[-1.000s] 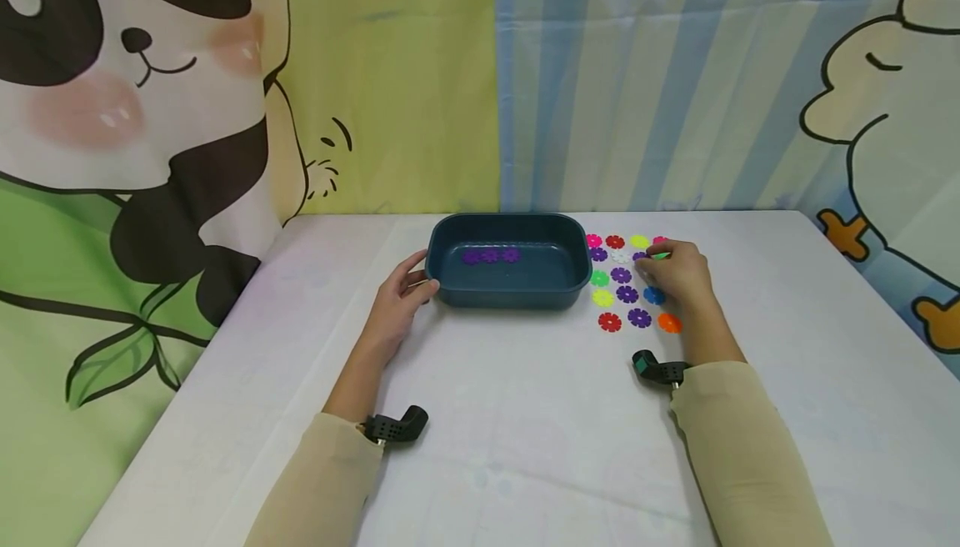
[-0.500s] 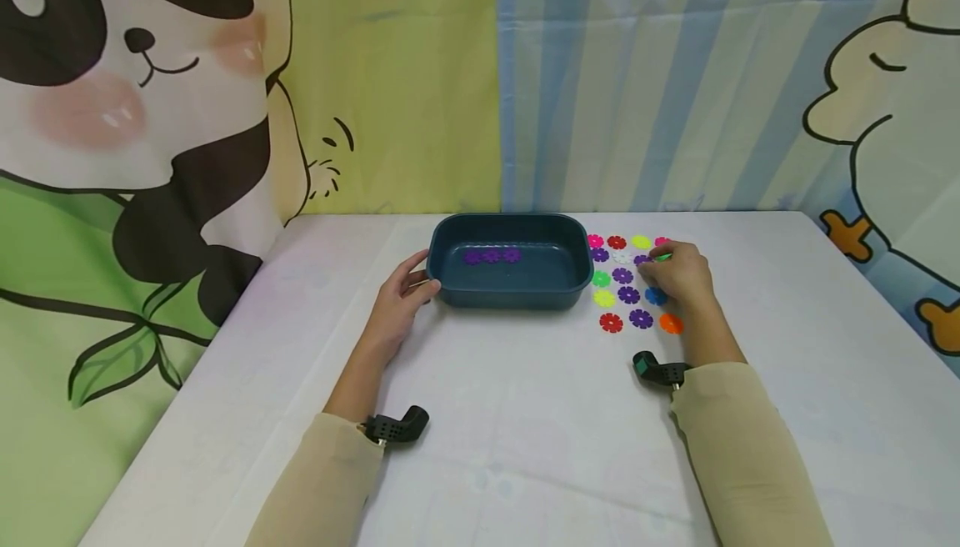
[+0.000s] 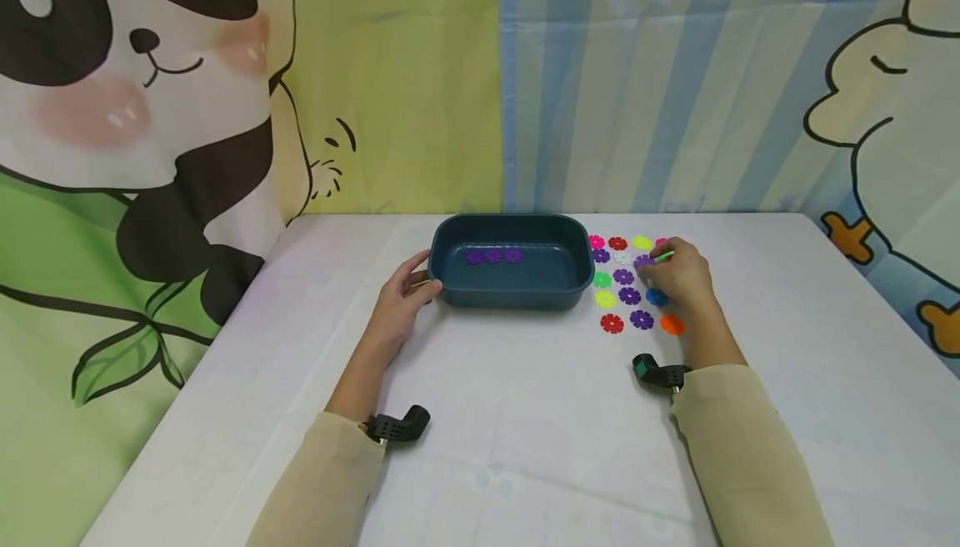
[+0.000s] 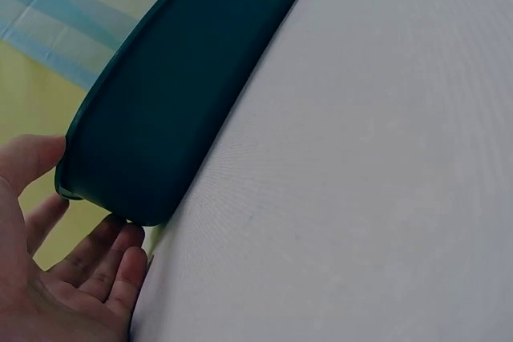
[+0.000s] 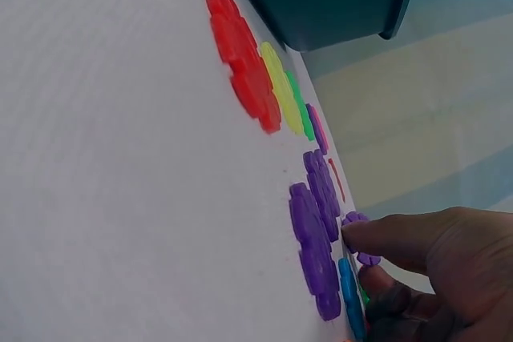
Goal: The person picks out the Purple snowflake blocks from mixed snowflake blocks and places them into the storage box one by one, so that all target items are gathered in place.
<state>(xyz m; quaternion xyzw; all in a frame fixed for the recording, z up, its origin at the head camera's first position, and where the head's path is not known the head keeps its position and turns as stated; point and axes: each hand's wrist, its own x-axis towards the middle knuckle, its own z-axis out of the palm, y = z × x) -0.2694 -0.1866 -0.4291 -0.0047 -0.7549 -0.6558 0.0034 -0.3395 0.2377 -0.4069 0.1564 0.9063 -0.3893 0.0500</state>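
Observation:
My left hand (image 3: 397, 307) holds the near-left end of a dark teal plastic basin (image 3: 517, 297); in the left wrist view the thumb lies at the rim and the fingers at the end wall. Several purple snowflake building discs (image 3: 492, 256) lie inside the basin. To its right, my right hand (image 3: 681, 272) pinches a purple snowflake disc (image 3: 644, 261) between thumb and finger, low over the table. A green disc (image 3: 663, 257) shows as a thin tilted edge beside these fingers, partly hidden. In the right wrist view the thumb covers part of the pinched disc (image 5: 365, 259).
Loose discs surround the right hand: red (image 3: 612, 323), purple (image 3: 641, 319), orange (image 3: 671, 324), blue (image 3: 656, 297), yellow (image 3: 604, 299), and more behind. A white cloth covers the table (image 3: 525, 414). Printed curtains (image 3: 637, 80) hang behind it.
My right fingers have shifted slightly at the purple disc, which shows more now. The green disc's edge looks thinner and more tilted. My left hand and the basin stay in place.

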